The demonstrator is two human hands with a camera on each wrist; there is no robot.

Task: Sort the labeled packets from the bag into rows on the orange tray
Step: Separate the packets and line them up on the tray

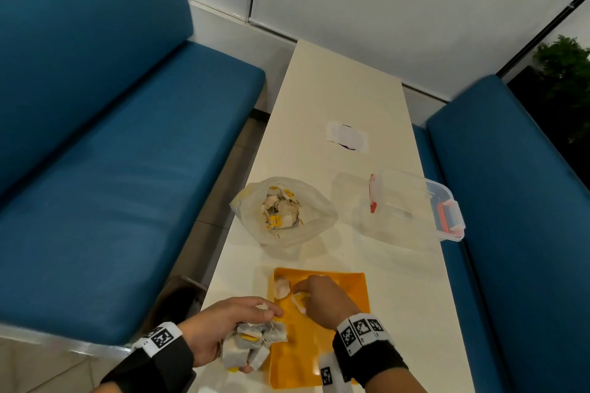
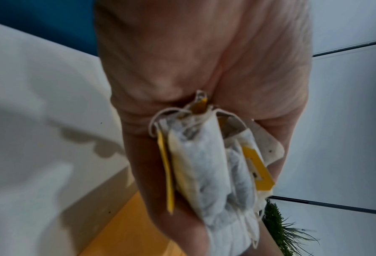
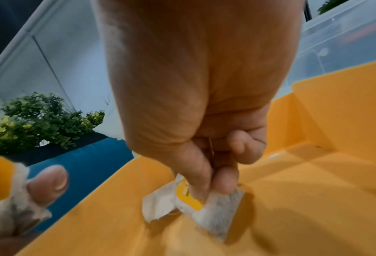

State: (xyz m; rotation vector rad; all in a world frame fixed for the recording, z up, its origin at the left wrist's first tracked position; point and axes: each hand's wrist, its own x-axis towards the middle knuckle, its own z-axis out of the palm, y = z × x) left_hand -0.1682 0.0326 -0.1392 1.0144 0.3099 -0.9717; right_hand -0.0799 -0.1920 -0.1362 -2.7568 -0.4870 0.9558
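Observation:
An orange tray (image 1: pixel 344 284) lies at the near end of the white table. My left hand (image 1: pixel 220 329) grips a bunch of tea-bag packets (image 1: pixel 249 344) with yellow labels at the tray's left edge; the same bunch of packets (image 2: pixel 206 166) fills the left wrist view. My right hand (image 1: pixel 319 297) is low over the tray's far left part and pinches one packet (image 3: pixel 213 209) by its yellow label, the bag touching the tray floor (image 3: pixel 314 199). Another packet (image 1: pixel 282 288) lies on the tray beside it. The clear bag (image 1: pixel 284 210) of more packets stands open behind the tray.
A clear plastic box (image 1: pixel 415 204) with red clips sits to the right of the bag, near the table's right edge. A white paper piece (image 1: pixel 348 137) lies farther back. Blue benches (image 1: pixel 111 169) flank the table on both sides.

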